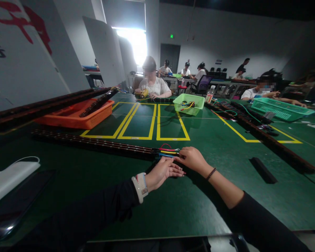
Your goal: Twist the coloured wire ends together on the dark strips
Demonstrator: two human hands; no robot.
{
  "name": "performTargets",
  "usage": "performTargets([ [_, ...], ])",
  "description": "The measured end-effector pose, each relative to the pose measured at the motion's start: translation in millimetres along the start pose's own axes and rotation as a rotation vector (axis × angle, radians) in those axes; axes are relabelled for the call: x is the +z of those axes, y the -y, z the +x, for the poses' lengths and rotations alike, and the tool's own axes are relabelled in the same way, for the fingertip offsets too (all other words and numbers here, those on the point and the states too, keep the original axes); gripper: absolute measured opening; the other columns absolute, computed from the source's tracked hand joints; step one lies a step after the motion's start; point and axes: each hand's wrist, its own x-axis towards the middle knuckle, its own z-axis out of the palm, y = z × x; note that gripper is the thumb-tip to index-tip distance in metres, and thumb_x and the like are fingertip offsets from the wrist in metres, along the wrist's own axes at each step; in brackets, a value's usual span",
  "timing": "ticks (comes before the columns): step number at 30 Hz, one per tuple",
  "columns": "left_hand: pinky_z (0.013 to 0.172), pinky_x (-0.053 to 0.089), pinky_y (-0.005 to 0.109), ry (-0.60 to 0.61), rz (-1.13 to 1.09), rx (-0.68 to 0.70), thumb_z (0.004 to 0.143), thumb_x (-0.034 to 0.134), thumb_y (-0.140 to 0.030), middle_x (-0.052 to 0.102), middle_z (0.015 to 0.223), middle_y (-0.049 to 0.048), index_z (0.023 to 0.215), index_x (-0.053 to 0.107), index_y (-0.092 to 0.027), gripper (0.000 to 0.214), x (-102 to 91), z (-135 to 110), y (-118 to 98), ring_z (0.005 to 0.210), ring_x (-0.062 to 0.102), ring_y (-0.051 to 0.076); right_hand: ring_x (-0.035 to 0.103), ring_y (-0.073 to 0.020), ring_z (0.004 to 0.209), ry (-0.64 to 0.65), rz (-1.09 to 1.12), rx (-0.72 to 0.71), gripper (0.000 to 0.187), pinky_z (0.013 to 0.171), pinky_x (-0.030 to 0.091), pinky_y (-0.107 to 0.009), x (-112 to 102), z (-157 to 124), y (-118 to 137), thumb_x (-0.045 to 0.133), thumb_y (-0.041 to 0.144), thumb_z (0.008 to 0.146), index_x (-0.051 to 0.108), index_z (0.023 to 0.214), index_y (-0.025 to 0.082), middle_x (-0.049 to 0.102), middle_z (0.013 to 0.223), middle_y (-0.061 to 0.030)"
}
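A long dark bar-like assembly [102,144] with several ribbed rows lies across the table in front of me. From its right end come a red wire [169,149], a yellow wire [168,152] and a blue wire [165,155], with metal lugs on some tips. My left hand [160,173] is turned palm up just below these wires, its fingers stretched out and its thumb beside the blue wire. Close against the wire tips, my right hand [193,158] has its fingers pinched together; whatever is between them is hidden.
An orange basket [94,119] holds another dark bar, with long bars beside it. Beyond are a light green basket [196,105] of wires, a teal basket [280,108] and a bottle [210,95]. A black strip [263,170] lies right; a phone [18,203] lies left. Co-workers sit opposite.
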Motion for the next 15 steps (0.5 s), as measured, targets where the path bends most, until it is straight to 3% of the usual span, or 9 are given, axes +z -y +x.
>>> performTargets([
  [8,0.065,0.053,0.037,0.069,0.078,-0.073,0.087,0.047,-0.031,0.065,0.071,0.0105,0.089,0.041,-0.015,0.017,-2.7,1.9,1.7,0.068,0.068,0.023,0.047,-0.0161,0.062,-0.061,0.030,0.143,0.037,0.056,0.031,-0.027,2.2,-1.2,-4.2,0.062,0.054,0.076,0.049,0.066,0.020,0.053,0.067,-0.0027],
  [12,0.065,0.052,0.035,0.132,0.127,-0.061,0.084,0.051,-0.031,0.065,0.071,0.0105,0.083,0.043,-0.015,0.019,-2.9,0.9,2.2,0.066,0.067,0.021,0.053,-0.0204,0.080,-0.087,0.162,0.139,0.037,0.069,0.040,-0.031,10.9,-1.8,-11.1,0.068,0.046,0.072,0.053,0.091,0.018,0.056,0.085,-0.0057],
  [15,0.066,0.052,0.035,0.137,0.107,-0.047,0.084,0.052,-0.030,0.065,0.074,0.0100,0.085,0.043,-0.015,0.017,-2.4,0.2,1.8,0.067,0.067,0.020,0.052,-0.0234,0.098,-0.082,0.286,0.084,0.050,0.084,0.041,-0.037,15.5,-0.1,-13.0,0.068,0.039,0.073,0.049,0.114,0.019,0.055,0.105,-0.0089],
])
